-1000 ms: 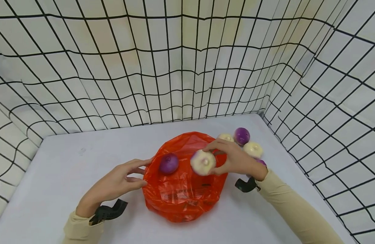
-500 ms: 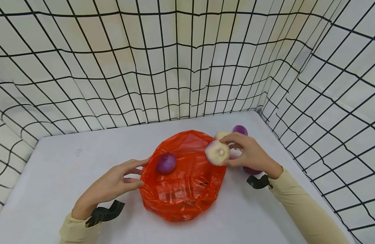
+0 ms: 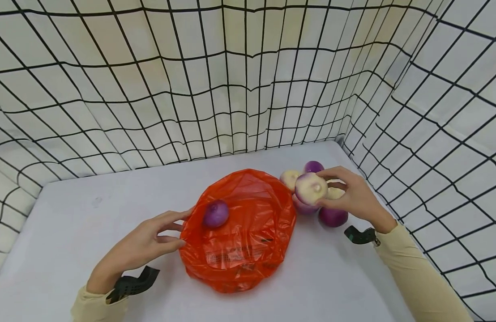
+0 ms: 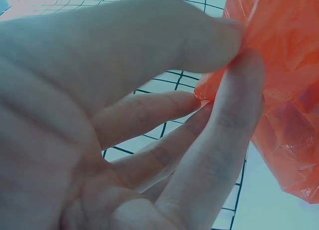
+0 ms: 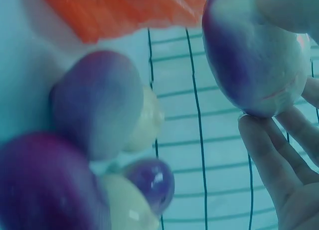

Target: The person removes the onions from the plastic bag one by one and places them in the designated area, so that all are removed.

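A red plastic bag [image 3: 252,228] stands with its mouth spread wide in the middle of the table. One purple onion [image 3: 216,213] lies inside it, toward the left. My left hand [image 3: 145,245] pinches the bag's left rim between thumb and finger, as the left wrist view shows. To the right of the bag, my right hand [image 3: 357,194] holds a whitish-purple onion [image 3: 311,188] by its sides. Just beneath and around it sit several loose onions, among them a dark purple onion [image 3: 333,218], a white onion [image 3: 289,180] and a purple onion [image 3: 314,167] at the back.
The white tabletop [image 3: 103,205] extends left of the bag and in front of it. Black netting [image 3: 232,85] over white cloth walls the table at the back and both sides. A dark wrist camera [image 3: 134,281] is strapped to each forearm.
My right hand has carried the whitish-purple onion from above the bag's opening rightward to over the loose onions. My left hand keeps its pinch on the rim. The head view has shifted slightly.
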A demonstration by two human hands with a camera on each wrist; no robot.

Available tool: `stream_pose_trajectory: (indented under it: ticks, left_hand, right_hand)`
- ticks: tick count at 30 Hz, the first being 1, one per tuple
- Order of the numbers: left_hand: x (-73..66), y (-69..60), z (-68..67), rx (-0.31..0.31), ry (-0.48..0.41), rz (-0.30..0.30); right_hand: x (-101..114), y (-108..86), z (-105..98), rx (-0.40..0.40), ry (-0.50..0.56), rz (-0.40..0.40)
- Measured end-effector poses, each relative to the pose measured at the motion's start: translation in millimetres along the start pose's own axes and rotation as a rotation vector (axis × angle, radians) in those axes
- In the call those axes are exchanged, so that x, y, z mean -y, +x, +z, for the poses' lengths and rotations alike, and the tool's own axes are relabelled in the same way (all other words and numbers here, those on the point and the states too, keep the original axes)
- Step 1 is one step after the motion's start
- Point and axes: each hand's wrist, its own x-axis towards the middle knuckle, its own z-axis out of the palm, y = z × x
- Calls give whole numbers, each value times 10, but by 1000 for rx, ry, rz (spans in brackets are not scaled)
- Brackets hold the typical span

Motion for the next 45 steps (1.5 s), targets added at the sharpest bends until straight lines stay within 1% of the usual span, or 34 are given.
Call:
stream_pose_trajectory:
  ticks: [6,9,13,19,26,31,38,41,45]
  left_hand:
    - [4,-32,-20,-4,2,-9]
    - [8,-38,-26,-7,4,-11]
    - [8,-44,-35,-3,6,-27]
    - [4,-47,-41,-3,13,-40]
    - [11,-34,-47,-6,29,-51]
    - [3,-17,-43,-1,21,-51]
    - [0,1,-40,3,28,-49]
    - [0,4,-42,2,31,-50]
    - [0,2,-43,2,30,-50]
  right_hand:
    - [-95,-76,-150,-69,-31,16]
    - [-157,-117,-213,-97,-51,40]
    - [-262,-169,-284,-133,-64,89]
    - [-392,-251,-375,-194,-89,127]
    - [-532,-366,-447,-226,-149,197]
    - [-650,-481,-481,-248,-180,250]
    - [-791,-650,-520,-275,-152,331]
    - [-827,-706,-524,-288,-159,345]
    - [-882,-767,-518,-281,-180,351]
